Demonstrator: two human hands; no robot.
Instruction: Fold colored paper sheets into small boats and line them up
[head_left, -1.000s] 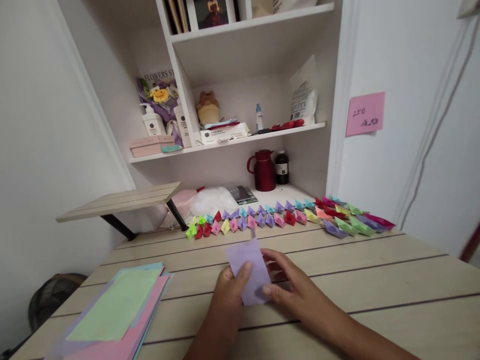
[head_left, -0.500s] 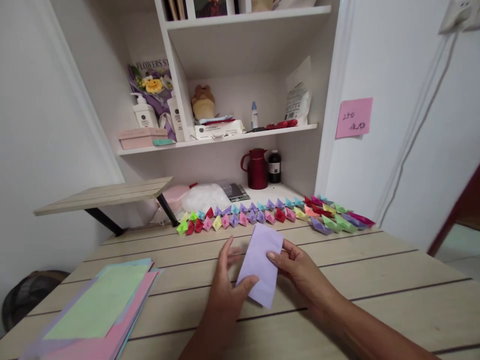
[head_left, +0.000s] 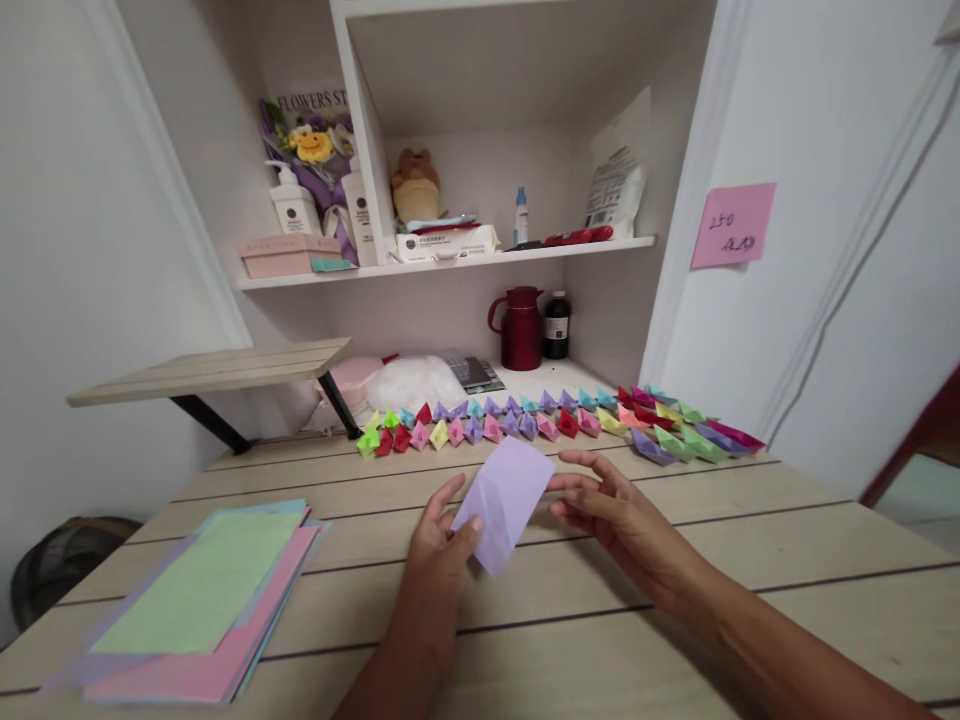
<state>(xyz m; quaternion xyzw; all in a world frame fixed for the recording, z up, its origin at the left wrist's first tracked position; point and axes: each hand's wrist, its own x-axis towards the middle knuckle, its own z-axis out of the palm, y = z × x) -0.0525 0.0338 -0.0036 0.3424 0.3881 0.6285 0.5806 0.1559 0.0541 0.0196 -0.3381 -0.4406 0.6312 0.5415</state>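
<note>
A creased sheet of purple paper (head_left: 507, 500) is held above the slatted tabletop (head_left: 570, 640), tilted toward the right at its top. My left hand (head_left: 442, 540) pinches its lower left edge, thumb on the front and fingers behind. My right hand (head_left: 611, 515) is beside the paper's right edge with its fingers apart; a fingertip reaches close to that edge, and I cannot tell whether it touches. Beyond the paper, rows of small folded paper boats (head_left: 491, 428) in many colours line the back of the table.
A stack of coloured paper (head_left: 202, 590) lies at the left. Behind it stands a small raised wooden shelf (head_left: 217, 365) on black legs. A red jug (head_left: 521, 330) and a dark bottle (head_left: 556, 328) stand at the back. A pink note (head_left: 733, 225) is on the right wall.
The purple paper has moved slightly left and up and turned, with its fold lines now showing. My right hand has loosened from it; my left hand has closed on its edge. The view has shifted a little.
</note>
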